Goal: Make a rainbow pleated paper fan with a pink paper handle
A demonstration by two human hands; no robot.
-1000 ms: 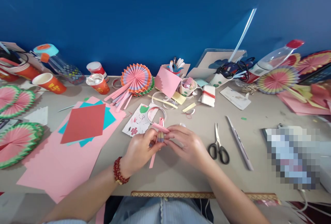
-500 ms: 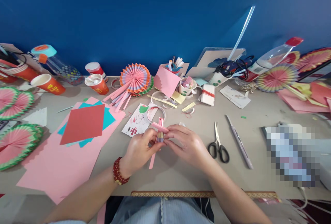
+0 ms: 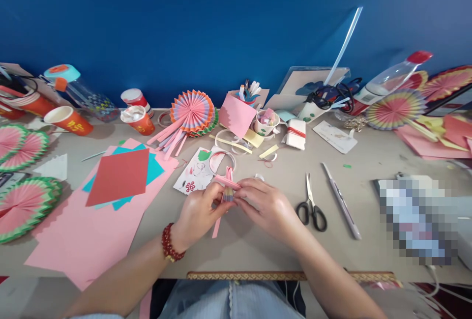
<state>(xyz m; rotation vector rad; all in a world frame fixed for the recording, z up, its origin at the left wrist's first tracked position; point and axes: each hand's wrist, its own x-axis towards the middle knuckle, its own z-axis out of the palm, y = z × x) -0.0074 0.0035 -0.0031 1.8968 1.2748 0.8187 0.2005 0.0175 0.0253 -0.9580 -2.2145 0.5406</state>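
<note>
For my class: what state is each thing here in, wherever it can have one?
Pleated paper: folded, held
Left hand: pinching it
Right hand: touching it
Orange-edged fan: spread
Bottle at right: red cap on
Mug: holding scraps
Scissors: lying unheld
Red sheet: unfolded
White bundle: wound with red thread

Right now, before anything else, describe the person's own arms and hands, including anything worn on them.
Both hands are ungloved. The left hand has a dark red beaded bracelet at the wrist, with a few gold-coloured beads, and the edge of a light blue sleeve shows lower down that arm. The right hand has no bracelet, and no sleeve shows on its forearm.
</note>
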